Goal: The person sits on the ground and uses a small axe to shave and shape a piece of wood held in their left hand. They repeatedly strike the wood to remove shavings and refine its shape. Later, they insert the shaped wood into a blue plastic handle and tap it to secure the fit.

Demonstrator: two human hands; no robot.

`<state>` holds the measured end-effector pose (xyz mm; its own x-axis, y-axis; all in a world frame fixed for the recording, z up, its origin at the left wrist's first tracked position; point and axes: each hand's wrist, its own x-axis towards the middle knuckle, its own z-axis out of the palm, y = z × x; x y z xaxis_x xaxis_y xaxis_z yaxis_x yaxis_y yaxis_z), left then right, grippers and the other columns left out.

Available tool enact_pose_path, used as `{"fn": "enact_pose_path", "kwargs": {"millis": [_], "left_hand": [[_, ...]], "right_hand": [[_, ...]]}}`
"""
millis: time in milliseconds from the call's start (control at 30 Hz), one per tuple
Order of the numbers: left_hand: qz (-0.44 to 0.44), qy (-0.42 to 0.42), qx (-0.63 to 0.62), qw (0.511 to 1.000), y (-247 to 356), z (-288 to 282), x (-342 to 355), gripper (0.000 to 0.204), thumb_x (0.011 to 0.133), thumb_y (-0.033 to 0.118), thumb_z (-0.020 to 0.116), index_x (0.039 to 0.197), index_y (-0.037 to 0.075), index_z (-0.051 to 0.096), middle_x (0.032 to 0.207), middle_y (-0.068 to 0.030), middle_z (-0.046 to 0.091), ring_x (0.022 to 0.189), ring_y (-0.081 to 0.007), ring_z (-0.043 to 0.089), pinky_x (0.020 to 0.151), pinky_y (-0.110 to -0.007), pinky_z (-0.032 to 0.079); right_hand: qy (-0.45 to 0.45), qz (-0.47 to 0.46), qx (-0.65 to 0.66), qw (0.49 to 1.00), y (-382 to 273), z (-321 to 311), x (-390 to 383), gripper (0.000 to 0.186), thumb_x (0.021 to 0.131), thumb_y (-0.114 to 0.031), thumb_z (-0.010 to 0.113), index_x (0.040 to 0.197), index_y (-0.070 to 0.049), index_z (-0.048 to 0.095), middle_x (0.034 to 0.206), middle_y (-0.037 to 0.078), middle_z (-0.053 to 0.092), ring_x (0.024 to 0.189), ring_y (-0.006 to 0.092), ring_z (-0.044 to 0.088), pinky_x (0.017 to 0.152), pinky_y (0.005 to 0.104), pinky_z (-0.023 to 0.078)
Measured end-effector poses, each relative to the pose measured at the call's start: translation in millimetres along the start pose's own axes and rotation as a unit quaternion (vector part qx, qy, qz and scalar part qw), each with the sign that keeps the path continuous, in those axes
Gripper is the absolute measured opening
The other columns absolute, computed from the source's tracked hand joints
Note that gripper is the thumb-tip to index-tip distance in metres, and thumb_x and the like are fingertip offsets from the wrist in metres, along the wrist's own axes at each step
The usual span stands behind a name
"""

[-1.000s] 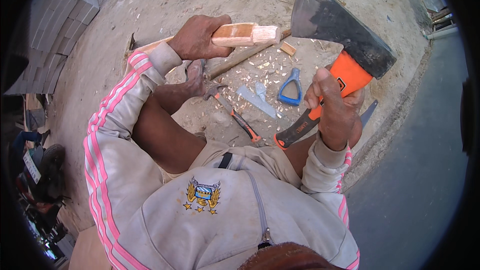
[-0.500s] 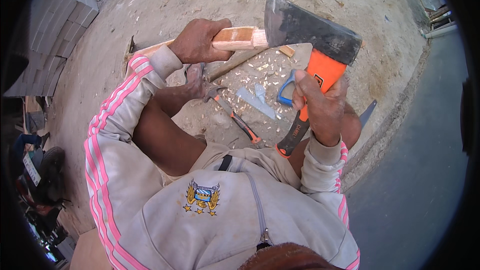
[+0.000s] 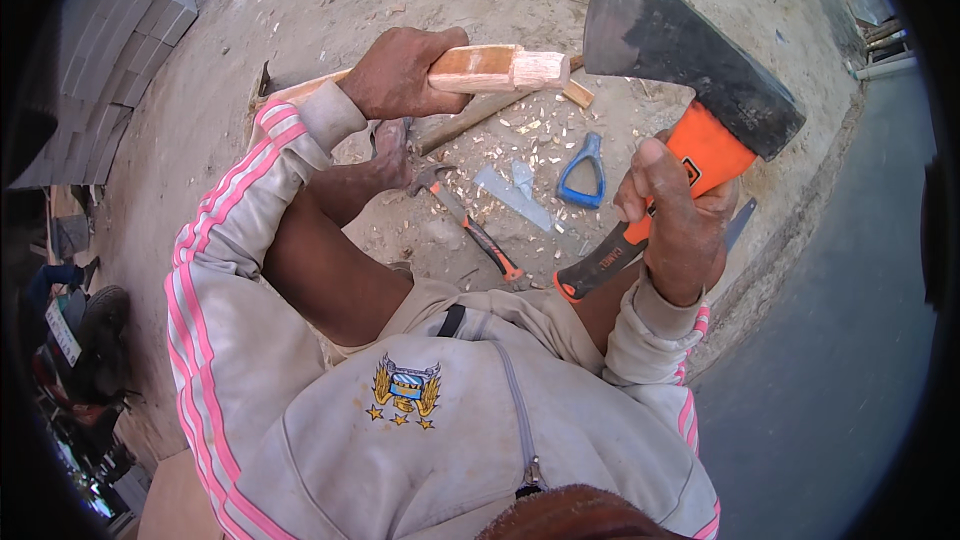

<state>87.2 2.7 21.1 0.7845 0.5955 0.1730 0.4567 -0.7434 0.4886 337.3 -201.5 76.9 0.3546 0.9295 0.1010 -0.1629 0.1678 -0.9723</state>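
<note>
My left hand [image 3: 400,75] is closed round a pale wooden length [image 3: 500,68], whose squared, hewn end points right. My right hand [image 3: 670,210] grips the orange and black handle of an axe [image 3: 690,60], its dark head raised just right of that end, apart from it. On the dirt between my legs lie a claw hammer [image 3: 470,225], a blue D-shaped handle [image 3: 582,175], clear plastic scraps [image 3: 510,200], a small wood block [image 3: 577,94] and scattered chips. A longer pole [image 3: 460,130] lies behind them. Part of a metal blade [image 3: 740,222] shows right of my right hand.
Grey blocks [image 3: 130,40] are stacked at the upper left. A motorbike [image 3: 80,340] stands at the lower left, with a blue-clad leg [image 3: 50,285] beside it. A smooth grey concrete floor [image 3: 810,360] with a rough edge runs along the right; pipes and poles [image 3: 885,50] lie at the upper right.
The axe dropped leftward onto the wood's end half a second ago and is now raised up and to the right again. My left hand has shifted slightly right and up with the wood.
</note>
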Motion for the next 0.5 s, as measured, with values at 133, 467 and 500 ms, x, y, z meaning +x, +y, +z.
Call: {"fn": "enact_pose_path", "kwargs": {"millis": [133,467,500], "left_hand": [[-0.004,0.009,0.007,1.0,-3,4,0,0.036,0.073,0.031,0.077,0.096,0.007,0.062,0.073,-0.0161,0.065,0.067,-0.0372,0.066,0.064,-0.044,0.052],[0.009,0.01,0.017,1.0,-1,6,2,0.042,0.072,0.036,0.076,0.1,0.008,0.064,0.074,-0.0173,0.068,0.07,-0.0389,0.068,0.066,-0.047,0.055],[0.006,0.015,0.016,1.0,0,8,-2,0.042,0.072,0.036,0.077,0.1,0.008,0.063,0.074,-0.0174,0.068,0.07,-0.0389,0.068,0.066,-0.047,0.055]], "right_hand": [[-0.05,0.044,-0.039,0.997,16,11,5,0.012,0.095,0.002,0.066,0.101,0.001,0.055,0.065,0.001,0.055,0.05,0.0069,0.049,0.046,0.025,0.04],[-0.054,0.06,-0.055,0.995,11,10,6,0.01,0.096,0.001,0.064,0.102,0.001,0.056,0.063,0.001,0.054,0.048,0.0073,0.048,0.046,0.0249,0.04],[-0.049,0.063,-0.045,0.996,11,11,3,0.009,0.096,0.001,0.063,0.101,0.001,0.056,0.062,0.001,0.054,0.048,0.0074,0.048,0.046,0.0248,0.039]]}}
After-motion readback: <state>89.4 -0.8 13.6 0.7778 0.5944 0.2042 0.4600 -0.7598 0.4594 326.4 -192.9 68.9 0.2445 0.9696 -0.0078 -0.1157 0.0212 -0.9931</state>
